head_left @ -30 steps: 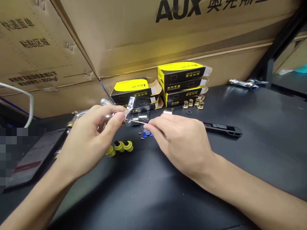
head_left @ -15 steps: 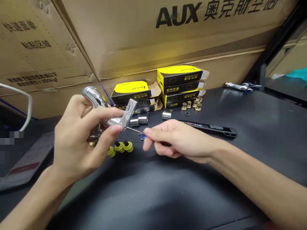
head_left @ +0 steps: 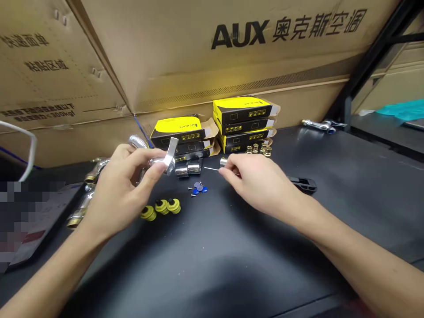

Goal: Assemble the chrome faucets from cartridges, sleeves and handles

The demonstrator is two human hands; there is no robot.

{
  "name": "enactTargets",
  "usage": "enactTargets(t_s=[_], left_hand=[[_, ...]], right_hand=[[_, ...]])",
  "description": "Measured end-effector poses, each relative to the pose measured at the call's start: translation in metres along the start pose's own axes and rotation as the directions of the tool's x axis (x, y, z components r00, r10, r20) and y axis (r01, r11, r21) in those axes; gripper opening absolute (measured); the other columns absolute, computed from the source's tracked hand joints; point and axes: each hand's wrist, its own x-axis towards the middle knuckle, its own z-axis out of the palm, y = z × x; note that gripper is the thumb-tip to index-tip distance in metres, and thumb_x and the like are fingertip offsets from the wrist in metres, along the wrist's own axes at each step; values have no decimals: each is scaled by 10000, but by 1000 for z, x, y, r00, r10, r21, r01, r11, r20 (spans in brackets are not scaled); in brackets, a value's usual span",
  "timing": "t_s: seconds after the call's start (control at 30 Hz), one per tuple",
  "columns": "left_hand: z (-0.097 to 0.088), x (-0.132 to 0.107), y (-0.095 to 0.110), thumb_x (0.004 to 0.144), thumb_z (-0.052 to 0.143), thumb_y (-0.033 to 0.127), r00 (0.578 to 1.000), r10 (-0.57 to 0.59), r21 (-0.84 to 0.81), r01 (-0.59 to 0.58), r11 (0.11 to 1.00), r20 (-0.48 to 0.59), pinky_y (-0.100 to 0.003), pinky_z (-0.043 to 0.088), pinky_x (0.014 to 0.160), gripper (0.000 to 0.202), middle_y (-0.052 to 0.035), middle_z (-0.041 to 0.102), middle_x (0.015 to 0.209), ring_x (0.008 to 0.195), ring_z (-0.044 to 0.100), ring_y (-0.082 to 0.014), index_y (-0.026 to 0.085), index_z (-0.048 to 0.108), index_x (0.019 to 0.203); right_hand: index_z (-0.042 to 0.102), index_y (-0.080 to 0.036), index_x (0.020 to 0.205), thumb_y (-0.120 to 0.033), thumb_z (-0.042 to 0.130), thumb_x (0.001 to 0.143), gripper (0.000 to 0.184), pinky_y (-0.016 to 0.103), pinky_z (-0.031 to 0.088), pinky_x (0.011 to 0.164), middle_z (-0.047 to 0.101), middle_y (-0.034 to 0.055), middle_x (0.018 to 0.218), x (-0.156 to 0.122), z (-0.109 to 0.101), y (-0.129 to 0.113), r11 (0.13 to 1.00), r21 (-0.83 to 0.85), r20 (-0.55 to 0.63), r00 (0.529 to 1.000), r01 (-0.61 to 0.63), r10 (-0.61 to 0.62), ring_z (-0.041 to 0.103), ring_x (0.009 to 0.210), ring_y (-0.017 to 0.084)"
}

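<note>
My left hand (head_left: 127,185) is closed around a chrome faucet (head_left: 170,154), thumb and index finger pinching it by the lever handle. Above the tabletop, my right hand (head_left: 255,179) grips a screwdriver; only its thin metal shaft (head_left: 211,168) shows, pointing left, apart from the faucet. Its handle is hidden in my fingers. Between the hands lie small screws (head_left: 194,194) and blue and grey round caps (head_left: 199,188). Several yellow valve cartridges (head_left: 161,206) stand in a row by my left wrist. Chrome sleeves (head_left: 188,169) rest behind them.
Yellow-and-black boxes (head_left: 245,115) are stacked at the back, with a second stack (head_left: 179,134) to their left. Brass fittings (head_left: 255,149) stand before them. A black utility knife (head_left: 303,185) is partly behind my right hand. Other faucets lie far right (head_left: 319,126) and left (head_left: 81,210).
My right hand has drawn the screwdriver away from the faucet, to the right. The faucet has lowered slightly with my left hand, and the caps and screws have come into clearer view.
</note>
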Motion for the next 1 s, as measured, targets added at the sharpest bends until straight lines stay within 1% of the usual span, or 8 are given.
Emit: enactTargets(t_s=[0.1,0.27,0.37,0.43,0.53,0.63,0.8,1.0], left_hand=[[0,0,0,923,588,459,997,-74,-78,75,994,8,-315,421,678,303,13,535,891,653,498,-133,247,677,1119],[2,1,3,846,680,458,998,-57,-53,57,997,-3,-295,430,677,327,3,600,933,694,544,-134,224,663,1073],[1,1,5,854,657,423,999,-43,-11,43,999,13,-291,430,664,274,18,611,861,628,499,-120,224,668,1042],[1,0,6,855,648,415,999,-48,-2,48,999,7,-291,429,660,254,24,631,830,611,488,-121,226,673,1022],[0,-1,6,857,645,406,999,-37,19,37,999,-8,-290,427,664,250,13,670,849,635,513,-131,220,680,1020],[1,-2,6,864,635,397,1000,19,55,-18,998,-21,-288,423,659,255,-4,701,902,667,545,-145,215,677,1037],[0,-2,8,852,627,386,997,73,96,-74,993,8,-297,449,661,258,12,708,813,622,547,-150,233,676,1054],[-2,-3,11,856,594,393,998,54,50,-55,997,14,-304,468,655,303,14,696,787,601,568,-151,219,676,1090]], right_hand=[[708,-199,864,-261,595,965,164,336,347,598,758,66,896,-4,1,1,980,-197,-22,1000,2,-7,675,830,259],[755,-169,805,-206,685,908,130,373,427,700,758,103,839,-6,9,1,939,-332,97,993,89,-60,645,954,313],[765,-166,835,-255,694,908,135,375,444,716,763,108,883,-4,9,2,940,-331,88,995,81,-55,637,949,309],[762,-174,860,-288,657,933,172,374,441,705,765,107,907,-1,6,5,946,-320,41,998,55,-44,634,943,306],[758,-187,921,-274,541,981,242,369,419,667,767,110,929,9,-1,20,953,-303,-100,995,-30,0,633,954,310],[760,-190,973,-264,510,985,261,374,416,668,762,119,942,25,-6,44,951,-290,-215,976,-106,43,624,957,319],[779,-155,967,-204,481,978,302,415,453,830,750,136,994,43,1,81,937,-342,-102,988,73,-114,576,1024,316],[771,-134,1025,-234,529,960,270,427,458,831,735,146,1020,45,13,85,922,-382,-98,988,70,-115,528,1054,336]])
